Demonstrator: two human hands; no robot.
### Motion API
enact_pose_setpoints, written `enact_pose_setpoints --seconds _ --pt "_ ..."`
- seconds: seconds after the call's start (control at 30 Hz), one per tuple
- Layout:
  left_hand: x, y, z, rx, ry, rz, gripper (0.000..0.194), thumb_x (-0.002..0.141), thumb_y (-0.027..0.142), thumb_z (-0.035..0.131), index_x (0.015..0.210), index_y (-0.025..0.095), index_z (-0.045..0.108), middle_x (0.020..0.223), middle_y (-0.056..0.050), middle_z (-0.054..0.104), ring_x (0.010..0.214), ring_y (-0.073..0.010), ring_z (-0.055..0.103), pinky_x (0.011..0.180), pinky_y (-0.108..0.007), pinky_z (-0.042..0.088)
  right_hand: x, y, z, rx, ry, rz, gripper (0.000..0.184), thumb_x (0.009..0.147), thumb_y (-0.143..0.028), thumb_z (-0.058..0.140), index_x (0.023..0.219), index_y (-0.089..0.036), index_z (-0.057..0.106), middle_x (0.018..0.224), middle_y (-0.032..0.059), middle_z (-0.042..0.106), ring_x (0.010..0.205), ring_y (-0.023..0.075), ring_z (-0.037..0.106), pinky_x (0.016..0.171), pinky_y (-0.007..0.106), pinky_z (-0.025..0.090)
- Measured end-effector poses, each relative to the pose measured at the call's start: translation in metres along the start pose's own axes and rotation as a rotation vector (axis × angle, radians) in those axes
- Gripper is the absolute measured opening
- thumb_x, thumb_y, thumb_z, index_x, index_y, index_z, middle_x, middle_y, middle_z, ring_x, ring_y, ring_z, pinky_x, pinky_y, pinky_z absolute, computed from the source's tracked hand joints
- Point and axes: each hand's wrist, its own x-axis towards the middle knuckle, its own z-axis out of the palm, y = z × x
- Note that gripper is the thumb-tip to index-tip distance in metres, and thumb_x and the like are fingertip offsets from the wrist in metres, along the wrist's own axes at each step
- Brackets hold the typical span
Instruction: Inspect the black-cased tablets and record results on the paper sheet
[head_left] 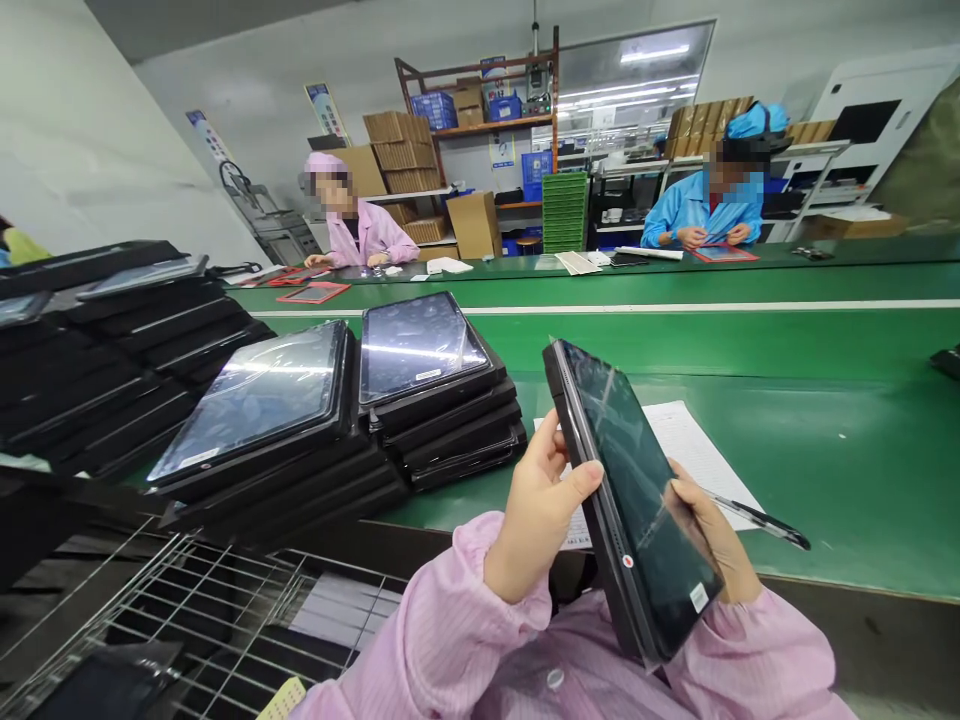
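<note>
I hold a black tablet (626,480) in a clear film wrap, tilted up on its edge in front of my chest. My left hand (536,515) grips its left edge, thumb pressed on the frame. My right hand (709,530) is mostly behind the tablet, its fingers wrapped over the right edge of the screen. A black pen (757,520) pokes out to the right from that hand. Under the tablet lies a white printed sheet (694,450) on the green bench (825,440).
Two stacks of black tablets (259,420) (435,390) stand to my left, with more stacks (112,350) further left. A wire rack (195,610) sits below. Across the green conveyor (675,330), a person in pink (360,230) and one in blue (705,200) work.
</note>
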Motion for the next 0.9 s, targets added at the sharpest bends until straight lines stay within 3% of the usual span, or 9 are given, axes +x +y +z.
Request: enact_pose_setpoints --seconds 0.17,0.33,0.57,0.9 --pt "-0.002 -0.004 -0.004 -0.023 -0.004 -0.005 0.055 0.07 0.034 0.071 0.121 0.022 0.051 0.099 -0.003 0.058 0.094 -0.0156 0.053 0.087 -0.026 0.042 -0.006 -0.006 0.004 -0.032 -0.063 0.006 0.046 0.043 -0.024 0.084 0.085 -0.023 0.065 0.08 -0.0023 0.067 0.072 0.0173 0.063 0.064 0.021 0.053" --pt "0.0 -0.002 0.0 0.026 0.025 0.001 0.052 0.071 0.031 0.07 0.119 0.022 0.052 0.097 -0.002 0.059 0.093 -0.015 0.053 0.083 -0.024 0.044 0.002 0.006 0.002 0.008 -0.133 0.005 0.039 0.05 -0.025 0.081 0.087 -0.024 0.068 0.086 -0.0023 0.067 0.082 0.0194 0.063 0.072 0.024 0.054" --pt "0.013 0.006 0.012 0.169 0.016 -0.044 0.057 0.066 0.025 0.068 0.12 0.019 0.05 0.086 -0.002 0.054 0.092 -0.0176 0.052 0.069 -0.022 0.047 0.01 0.031 0.003 0.087 -0.058 -0.037 0.038 0.043 -0.028 0.084 0.079 -0.026 0.071 0.092 -0.004 0.069 0.087 0.015 0.063 0.073 0.015 0.053" --pt "0.019 0.001 0.014 0.206 -0.002 -0.07 0.059 0.064 0.026 0.067 0.12 0.019 0.05 0.092 -0.004 0.056 0.09 -0.0169 0.052 0.07 -0.024 0.046 0.013 0.036 -0.003 0.092 -0.06 -0.03 0.042 0.038 -0.03 0.086 0.077 -0.025 0.072 0.09 -0.0036 0.069 0.088 0.0152 0.064 0.075 0.013 0.052"
